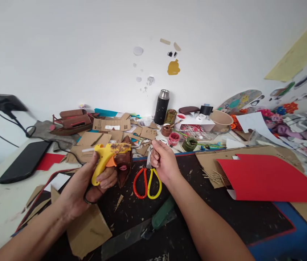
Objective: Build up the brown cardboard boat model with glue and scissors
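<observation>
My left hand [88, 183] grips a yellow glue gun [107, 156] by its handle, nozzle pointing right over a brown cardboard boat model [125, 165]. My right hand [164, 161] is closed in a loose fist just right of the nozzle; what it pinches, if anything, is too small to make out. Scissors [147, 181] with one red and one yellow handle lie on the black mat [197, 203] right below that hand.
A red paper sheet [265, 177] lies on cardboard at the right. A green-handled knife [148, 226] lies near the front. Cardboard scraps [88, 232], a black flask [161, 107], cups and a bowl [220, 119] crowd the back. A black tablet [24, 161] is at left.
</observation>
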`<state>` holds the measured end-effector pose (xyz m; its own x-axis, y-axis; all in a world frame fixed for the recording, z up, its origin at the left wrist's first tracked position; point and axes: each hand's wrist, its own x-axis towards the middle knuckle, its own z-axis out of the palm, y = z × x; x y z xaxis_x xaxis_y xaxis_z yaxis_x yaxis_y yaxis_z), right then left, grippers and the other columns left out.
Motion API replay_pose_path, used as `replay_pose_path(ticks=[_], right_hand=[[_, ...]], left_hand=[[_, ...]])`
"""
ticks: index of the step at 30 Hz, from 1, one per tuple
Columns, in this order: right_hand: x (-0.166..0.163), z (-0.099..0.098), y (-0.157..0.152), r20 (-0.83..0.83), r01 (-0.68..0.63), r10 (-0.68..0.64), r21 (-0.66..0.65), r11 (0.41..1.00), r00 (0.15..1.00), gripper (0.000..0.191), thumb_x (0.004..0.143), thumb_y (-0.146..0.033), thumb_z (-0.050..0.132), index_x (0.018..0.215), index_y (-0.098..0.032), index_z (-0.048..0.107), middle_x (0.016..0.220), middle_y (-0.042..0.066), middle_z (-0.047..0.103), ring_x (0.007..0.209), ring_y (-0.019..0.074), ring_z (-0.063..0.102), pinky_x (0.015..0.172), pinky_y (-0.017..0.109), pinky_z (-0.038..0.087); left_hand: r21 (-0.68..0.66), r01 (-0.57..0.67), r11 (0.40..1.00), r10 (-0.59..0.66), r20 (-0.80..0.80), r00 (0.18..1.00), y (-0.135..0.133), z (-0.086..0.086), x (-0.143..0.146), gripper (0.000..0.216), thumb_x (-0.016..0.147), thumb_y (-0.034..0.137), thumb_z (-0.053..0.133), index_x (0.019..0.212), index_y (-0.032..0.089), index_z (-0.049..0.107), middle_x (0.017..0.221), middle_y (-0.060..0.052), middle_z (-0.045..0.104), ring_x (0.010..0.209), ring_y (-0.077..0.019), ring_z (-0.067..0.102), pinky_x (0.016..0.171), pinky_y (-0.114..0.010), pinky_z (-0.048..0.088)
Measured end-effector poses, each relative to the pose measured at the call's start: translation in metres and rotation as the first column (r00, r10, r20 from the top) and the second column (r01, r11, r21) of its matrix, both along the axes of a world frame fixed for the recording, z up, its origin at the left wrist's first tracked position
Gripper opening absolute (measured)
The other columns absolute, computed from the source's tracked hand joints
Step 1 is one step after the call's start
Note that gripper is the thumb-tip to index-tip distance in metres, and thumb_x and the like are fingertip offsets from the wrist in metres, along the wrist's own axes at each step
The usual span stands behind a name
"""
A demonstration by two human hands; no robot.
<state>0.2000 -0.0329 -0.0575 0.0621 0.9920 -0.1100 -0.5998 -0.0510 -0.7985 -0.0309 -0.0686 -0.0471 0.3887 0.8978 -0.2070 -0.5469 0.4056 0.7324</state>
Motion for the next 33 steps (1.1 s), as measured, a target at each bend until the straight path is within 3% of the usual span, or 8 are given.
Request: replay_pose_path(ticks=[3, 8, 13, 19, 26, 29, 33], right_hand=[[-0.001, 0.0, -0.002, -0.007, -0.018, 0.018, -0.007, 1.0, 1.0, 0.049, 0.067, -0.048, 0.097, 0.076, -0.022, 0.057, 0.048, -0.013, 0.043, 0.037, 0.005, 0.036, 0.037, 0.018, 0.021], [-0.003, 0.001, -0.004, -0.024, -0.052, 0.052, -0.021, 0.998, 0.998, 0.05, 0.068, -0.047, 0.098, 0.077, -0.022, 0.055, 0.049, -0.013, 0.044, 0.038, 0.0049, 0.036, 0.037, 0.019, 0.021], [-0.005, 0.001, -0.005, -0.022, -0.073, 0.072, -0.024, 0.997, 0.997, 0.05, 0.069, -0.048, 0.097, 0.078, -0.022, 0.055, 0.049, -0.013, 0.044, 0.037, 0.005, 0.035, 0.037, 0.019, 0.02], [-0.007, 0.001, -0.007, -0.005, -0.09, 0.09, -0.016, 0.996, 0.996, 0.05, 0.07, -0.049, 0.096, 0.079, -0.023, 0.055, 0.049, -0.013, 0.045, 0.037, 0.0053, 0.036, 0.037, 0.019, 0.02], [-0.007, 0.002, -0.008, -0.01, -0.092, 0.092, -0.008, 0.996, 0.996, 0.049, 0.071, -0.047, 0.096, 0.076, -0.022, 0.054, 0.049, -0.012, 0.044, 0.037, 0.0049, 0.036, 0.037, 0.019, 0.02], [-0.007, 0.002, -0.008, -0.003, -0.086, 0.085, -0.008, 0.996, 0.996, 0.049, 0.072, -0.047, 0.095, 0.076, -0.022, 0.054, 0.049, -0.012, 0.044, 0.037, 0.0052, 0.036, 0.038, 0.019, 0.02], [-0.008, 0.001, -0.008, -0.001, -0.081, 0.081, -0.013, 0.997, 0.997, 0.048, 0.072, -0.047, 0.095, 0.076, -0.022, 0.054, 0.049, -0.012, 0.044, 0.037, 0.0052, 0.036, 0.038, 0.019, 0.02]], left_hand=[[0.011, -0.001, 1.0, 0.002, -0.045, 0.999, -0.002, 0.001, 0.0, 0.049, 0.09, 0.059, 0.082, 0.074, 0.015, 0.065, 0.054, 0.005, 0.041, 0.049, -0.01, 0.034, 0.048, -0.02, 0.045], [0.062, 0.013, 0.998, -0.003, -0.159, 0.987, -0.006, 0.002, 0.006, 0.059, 0.089, 0.073, 0.075, 0.077, 0.016, 0.064, 0.057, 0.004, 0.044, 0.052, -0.0109, 0.035, 0.05, -0.021, 0.042], [0.093, -0.023, 0.995, 0.044, -0.229, 0.972, -0.007, 0.003, 0.012, 0.059, 0.088, 0.073, 0.077, 0.074, 0.018, 0.06, 0.056, 0.005, 0.043, 0.053, -0.0113, 0.035, 0.053, -0.024, 0.038], [0.153, -0.001, 0.988, 0.051, -0.32, 0.946, -0.006, -0.003, 0.01, 0.068, 0.091, 0.08, 0.068, 0.063, 0.021, 0.05, 0.056, 0.003, 0.044, 0.054, -0.0127, 0.038, 0.055, -0.028, 0.038], [0.209, -0.025, 0.978, 0.092, -0.317, 0.944, -0.006, 0.001, 0.013, 0.057, 0.091, 0.072, 0.074, 0.072, 0.021, 0.056, 0.055, 0.005, 0.043, 0.051, -0.0126, 0.035, 0.052, -0.027, 0.036], [0.216, 0.01, 0.976, 0.06, -0.315, 0.947, -0.007, 0.002, 0.012, 0.053, 0.093, 0.066, 0.074, 0.071, 0.022, 0.057, 0.055, 0.003, 0.043, 0.052, -0.0135, 0.038, 0.053, -0.027, 0.037], [0.195, -0.04, 0.98, 0.094, -0.277, 0.956, -0.008, -0.003, 0.012, 0.052, 0.095, 0.062, 0.074, 0.067, 0.023, 0.054, 0.057, 0.001, 0.045, 0.052, -0.0145, 0.04, 0.053, -0.028, 0.039]])
